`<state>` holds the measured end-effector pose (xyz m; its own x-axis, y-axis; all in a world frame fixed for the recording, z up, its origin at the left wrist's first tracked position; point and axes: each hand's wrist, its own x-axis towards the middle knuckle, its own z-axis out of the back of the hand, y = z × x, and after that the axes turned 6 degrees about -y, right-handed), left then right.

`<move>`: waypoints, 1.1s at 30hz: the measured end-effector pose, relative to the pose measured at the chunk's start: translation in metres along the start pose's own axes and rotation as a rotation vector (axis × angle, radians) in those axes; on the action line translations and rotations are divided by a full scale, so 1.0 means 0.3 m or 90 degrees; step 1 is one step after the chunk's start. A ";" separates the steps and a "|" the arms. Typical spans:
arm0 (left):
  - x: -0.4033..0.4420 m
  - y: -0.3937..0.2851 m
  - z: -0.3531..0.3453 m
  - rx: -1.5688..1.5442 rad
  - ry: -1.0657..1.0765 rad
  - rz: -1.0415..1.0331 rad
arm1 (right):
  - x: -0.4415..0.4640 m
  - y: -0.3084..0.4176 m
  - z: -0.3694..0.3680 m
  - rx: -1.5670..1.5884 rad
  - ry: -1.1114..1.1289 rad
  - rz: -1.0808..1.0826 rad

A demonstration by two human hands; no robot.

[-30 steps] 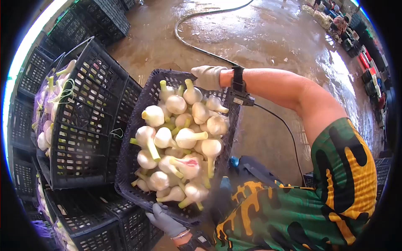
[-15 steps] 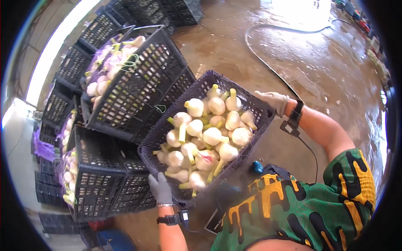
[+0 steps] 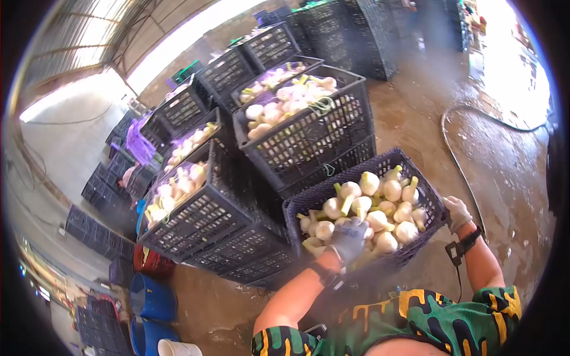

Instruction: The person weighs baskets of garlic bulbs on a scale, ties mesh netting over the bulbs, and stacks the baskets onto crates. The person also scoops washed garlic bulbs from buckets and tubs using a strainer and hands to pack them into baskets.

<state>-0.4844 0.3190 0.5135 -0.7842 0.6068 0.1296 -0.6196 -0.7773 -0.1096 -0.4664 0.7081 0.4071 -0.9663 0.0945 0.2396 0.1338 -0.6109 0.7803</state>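
A dark plastic crate (image 3: 355,173) lined with purple netting holds many white garlic bulbs (image 3: 386,243) with short green stems. My left hand (image 3: 349,240), in a grey glove, lies on top of the bulbs near the crate's close side. Its fingers point forward, fairly straight, and some fingertips are lost among the garlic. At the crate's right end, my right hand (image 3: 457,213), also gloved, grips the rim; its fingertips are partly hidden.
Stacked black crates (image 3: 312,133) of netted garlic stand just ahead and to the left. More crate stacks (image 3: 338,35) line the back. Blue barrels (image 3: 153,296) and a white bucket (image 3: 178,348) sit lower left. A hose (image 3: 454,151) crosses the wet floor on the right.
My left hand has moved from the crate's near left corner onto the garlic inside. My right hand stays at the right end. The view has swung left, showing more stacks.
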 end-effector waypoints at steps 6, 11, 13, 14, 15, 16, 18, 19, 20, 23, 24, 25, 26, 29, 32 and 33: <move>-0.114 -0.006 0.013 0.057 0.016 -0.071 | -0.017 0.251 0.047 0.193 -0.064 -0.148; -0.219 0.006 0.090 -0.137 -0.292 0.054 | 0.046 0.104 0.013 0.636 0.109 -0.368; -0.314 0.063 0.138 -0.162 -0.437 0.204 | 0.044 0.108 -0.010 0.717 0.044 -0.386; -0.373 0.088 0.156 -0.155 -0.505 0.288 | 0.048 0.112 -0.012 0.737 -0.009 -0.399; -0.432 0.119 0.136 -0.140 -0.538 0.407 | 0.048 0.071 -0.012 0.736 -0.002 -0.396; -0.492 0.171 0.047 -0.185 -0.586 0.566 | 0.050 0.006 -0.013 0.765 -0.021 -0.404; -0.592 0.225 -0.069 -0.402 -0.481 0.704 | 0.083 -0.024 -0.074 0.796 -0.202 -0.504; -0.607 0.182 -0.060 -0.427 -0.347 0.785 | 0.096 -0.064 -0.077 0.795 -0.195 -0.499; -0.623 0.141 -0.039 -0.600 -0.280 0.762 | 0.101 -0.138 -0.060 0.785 -0.221 -0.473; -0.649 0.112 -0.052 -0.952 -0.207 0.744 | 0.076 -0.051 -0.041 0.707 -0.337 -0.440; -0.655 0.102 -0.075 -1.137 -0.200 0.763 | 0.052 0.016 -0.013 0.720 -0.320 -0.442; -0.673 0.136 -0.104 -1.143 -0.173 0.806 | 0.030 0.065 0.025 0.731 -0.308 -0.444; -0.690 0.186 -0.164 -1.148 -0.139 0.823 | 0.023 0.074 0.040 0.750 -0.293 -0.439; -0.765 0.302 -0.429 -1.117 -0.106 0.689 | 0.050 0.181 0.089 0.550 -0.234 -0.305; -0.745 0.304 -0.425 -1.036 -0.154 0.546 | 0.121 0.425 0.042 0.140 -0.209 0.024; -0.727 0.281 -0.374 -0.995 -0.176 0.554 | 0.135 0.496 0.019 -0.117 -0.222 0.145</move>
<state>-0.3694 0.1397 0.3654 -0.9403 -0.0131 -0.3401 0.3355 0.1323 -0.9327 -0.4845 0.6254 0.5364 -0.7807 0.1809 0.5982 0.2629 -0.7733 0.5770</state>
